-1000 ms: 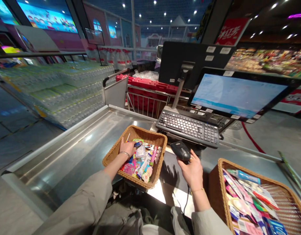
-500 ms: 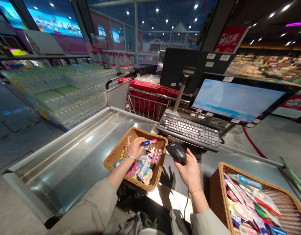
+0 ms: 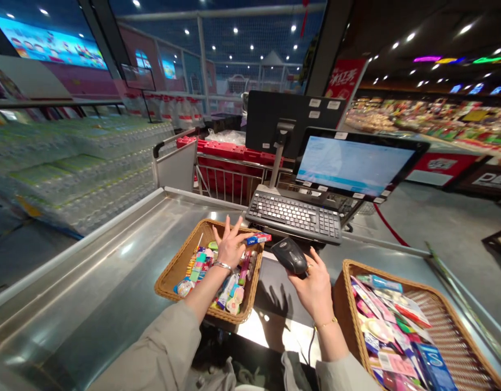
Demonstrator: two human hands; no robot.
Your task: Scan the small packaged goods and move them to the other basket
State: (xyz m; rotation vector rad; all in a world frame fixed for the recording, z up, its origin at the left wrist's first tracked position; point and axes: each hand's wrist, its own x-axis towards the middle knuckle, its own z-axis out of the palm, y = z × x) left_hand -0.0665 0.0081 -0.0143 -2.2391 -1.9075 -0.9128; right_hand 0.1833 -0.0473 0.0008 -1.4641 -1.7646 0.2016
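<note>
My left hand (image 3: 231, 251) is over the left wicker basket (image 3: 169, 279), pinching a small blue-and-red box (image 3: 259, 238) with the other fingers spread. The box is level with the basket's far right rim, one end pointing toward the scanner. Beneath the hand, the basket holds several small colourful packets and a round blue-and-white item (image 3: 184, 287). My right hand (image 3: 313, 288) is wrapped around a black barcode scanner (image 3: 289, 255), its head tilted toward the box. The scanner's cord hangs below the wrist.
A second wicker basket (image 3: 343, 309) with colourful packaged goods stands on the right of the metal counter (image 3: 124, 255). Behind the scanner are a black keyboard (image 3: 293, 216) and a lit monitor (image 3: 352, 165). A shopping trolley (image 3: 175, 163) stands beyond the counter, with stacked bottle packs (image 3: 79, 163) at left.
My left hand has lifted the blue-and-red box and brought it rightward, closer to the scanner. My right hand still grips the scanner. The camera view has turned to the right.
</note>
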